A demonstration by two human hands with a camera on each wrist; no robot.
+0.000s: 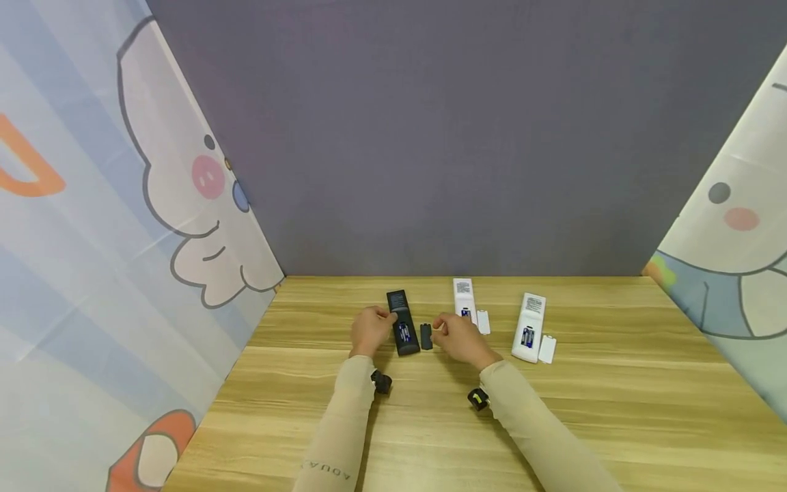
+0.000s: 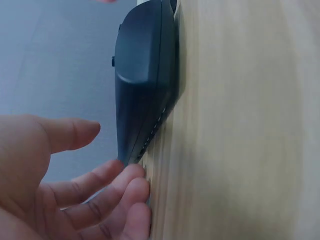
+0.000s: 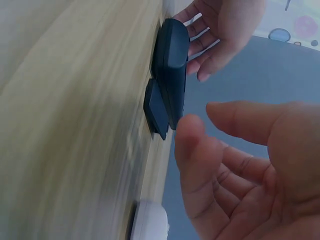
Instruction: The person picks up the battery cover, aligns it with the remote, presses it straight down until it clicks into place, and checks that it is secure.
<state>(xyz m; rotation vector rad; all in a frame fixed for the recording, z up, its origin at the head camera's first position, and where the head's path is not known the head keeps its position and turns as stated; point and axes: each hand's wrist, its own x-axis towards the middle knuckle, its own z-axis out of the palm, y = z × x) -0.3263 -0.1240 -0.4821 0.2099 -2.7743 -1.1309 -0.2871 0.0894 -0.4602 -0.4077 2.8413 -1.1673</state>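
Observation:
A black remote control (image 1: 404,318) lies face down on the table, its battery bay exposed with batteries (image 1: 404,332) inside. My left hand (image 1: 371,330) is at its left side, fingertips by the remote's edge and thumb held apart in the left wrist view; whether they touch it is unclear. Just right of the remote lies its black battery cover (image 1: 426,336). Beside that cover is my right hand (image 1: 460,336), fingers loosely bent, with a gap between thumb and forefinger and nothing held in the right wrist view. It partly hides a white remote (image 1: 464,295).
The middle white remote has a white cover (image 1: 484,322) at its right. Farther right lies another white remote (image 1: 529,321) with batteries in its bay and a white cover (image 1: 547,349) alongside. A grey partition (image 1: 461,150) stands behind the wooden table (image 1: 430,424).

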